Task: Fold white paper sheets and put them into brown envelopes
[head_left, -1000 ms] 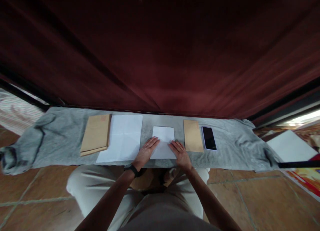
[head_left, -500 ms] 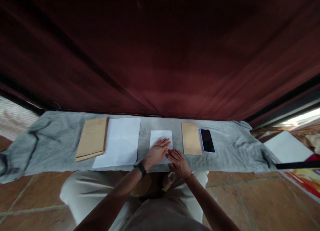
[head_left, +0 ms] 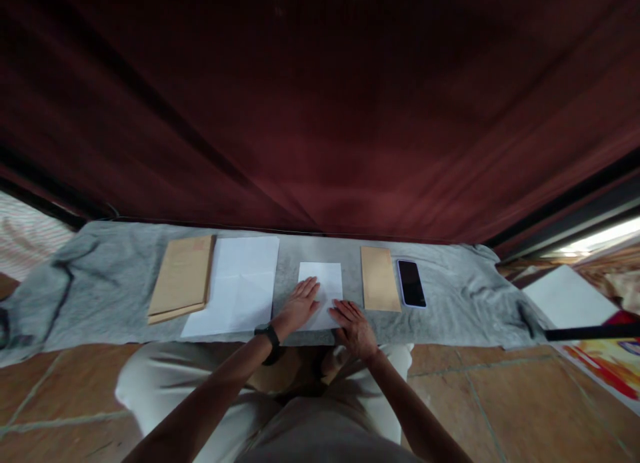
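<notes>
we log: small white sheet (head_left: 329, 291) mid-length, at near edge of grey cloth (head_left: 460, 283); cloth strips flank it. our left hand (head_left: 299, 305) (dark wristband (head_left: 273, 339)) lies flat over it; our right hand (head_left: 355, 326), loosely unfolded, touches its right side.

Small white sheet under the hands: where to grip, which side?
Far edge of the small white sheet, pinched from the far side, I'd say: it lies flat on gray cloth, that edge uncovered; left hand and right hand rest nearer the body.
</notes>
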`<control>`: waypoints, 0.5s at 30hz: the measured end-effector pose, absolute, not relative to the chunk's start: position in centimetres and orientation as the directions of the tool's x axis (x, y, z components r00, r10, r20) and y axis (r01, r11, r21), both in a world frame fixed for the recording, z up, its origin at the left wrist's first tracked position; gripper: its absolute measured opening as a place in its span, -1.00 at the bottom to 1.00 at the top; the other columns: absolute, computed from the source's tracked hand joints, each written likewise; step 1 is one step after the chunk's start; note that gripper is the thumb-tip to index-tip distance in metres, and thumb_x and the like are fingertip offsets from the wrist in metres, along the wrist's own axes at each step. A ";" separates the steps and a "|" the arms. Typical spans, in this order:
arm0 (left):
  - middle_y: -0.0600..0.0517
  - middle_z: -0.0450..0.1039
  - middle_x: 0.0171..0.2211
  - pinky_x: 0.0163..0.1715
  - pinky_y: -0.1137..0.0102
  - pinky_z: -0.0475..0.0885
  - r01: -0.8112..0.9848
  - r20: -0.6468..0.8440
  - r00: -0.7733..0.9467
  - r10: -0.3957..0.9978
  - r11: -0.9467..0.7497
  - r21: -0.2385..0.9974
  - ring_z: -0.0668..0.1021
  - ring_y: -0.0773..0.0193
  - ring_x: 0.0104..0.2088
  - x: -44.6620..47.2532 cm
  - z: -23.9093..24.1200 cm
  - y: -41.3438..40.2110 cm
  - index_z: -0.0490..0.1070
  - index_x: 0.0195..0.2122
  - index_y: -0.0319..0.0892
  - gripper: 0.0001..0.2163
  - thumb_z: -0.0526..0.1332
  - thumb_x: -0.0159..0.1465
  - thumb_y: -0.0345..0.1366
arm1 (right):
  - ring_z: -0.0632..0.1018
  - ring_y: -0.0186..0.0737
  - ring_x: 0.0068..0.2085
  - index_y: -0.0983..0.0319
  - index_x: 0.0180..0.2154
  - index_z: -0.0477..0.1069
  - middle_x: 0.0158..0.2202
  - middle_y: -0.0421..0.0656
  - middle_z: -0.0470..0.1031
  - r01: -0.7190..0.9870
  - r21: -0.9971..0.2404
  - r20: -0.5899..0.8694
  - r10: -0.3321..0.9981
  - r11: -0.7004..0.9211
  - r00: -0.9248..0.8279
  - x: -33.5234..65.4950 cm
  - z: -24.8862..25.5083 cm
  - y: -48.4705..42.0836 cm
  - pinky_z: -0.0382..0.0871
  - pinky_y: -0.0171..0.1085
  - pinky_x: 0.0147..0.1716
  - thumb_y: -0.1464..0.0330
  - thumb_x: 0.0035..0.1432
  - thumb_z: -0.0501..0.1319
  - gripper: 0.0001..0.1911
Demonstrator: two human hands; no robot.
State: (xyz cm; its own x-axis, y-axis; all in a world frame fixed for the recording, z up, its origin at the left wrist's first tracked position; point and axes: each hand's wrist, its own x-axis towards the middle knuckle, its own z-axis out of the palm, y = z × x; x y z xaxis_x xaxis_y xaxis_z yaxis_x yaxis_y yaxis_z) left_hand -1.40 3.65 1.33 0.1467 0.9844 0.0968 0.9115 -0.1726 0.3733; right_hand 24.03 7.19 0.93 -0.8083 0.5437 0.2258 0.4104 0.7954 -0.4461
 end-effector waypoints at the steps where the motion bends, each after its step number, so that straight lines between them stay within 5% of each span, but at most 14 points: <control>1: -0.20 0.19 0.39 0.38 0.06 0.13 0.901 0.102 0.205 0.974 -0.228 0.369 0.23 0.03 0.41 -1.6 1.3 2.2 0.28 0.32 -0.20 -0.52 0.11 0.43 -0.14 | 0.33 0.02 0.34 0.15 0.29 0.33 0.35 -0.01 0.30 0.405 -0.448 0.230 0.540 0.797 -0.809 24.0 0.9 7.2 0.19 0.14 0.34 0.37 0.27 0.19 -0.44; 6: -0.06 0.17 0.41 0.40 0.10 0.09 0.870 0.086 0.334 0.939 -0.342 0.356 0.21 0.11 0.41 -2.7 1.4 -3.2 0.20 0.37 -0.03 -0.49 0.17 0.41 -0.15 | 0.33 0.02 0.33 0.15 0.26 0.38 0.35 -0.02 0.31 0.395 -0.460 0.241 0.540 0.795 -0.807 24.2 0.7 7.4 0.20 0.14 0.33 0.35 0.29 0.17 -0.49; 15: -0.13 0.24 0.37 0.41 0.05 0.05 0.891 0.076 0.275 0.958 -0.284 0.354 0.24 0.06 0.40 -1.3 2.6 -2.0 0.30 0.29 -0.11 -0.54 0.18 0.35 -0.35 | 0.40 -0.05 0.30 0.10 0.18 0.47 0.28 -0.07 0.42 0.383 -0.498 0.245 0.550 0.778 -0.799 24.4 0.8 7.5 0.21 0.13 0.33 0.39 0.31 0.16 -0.58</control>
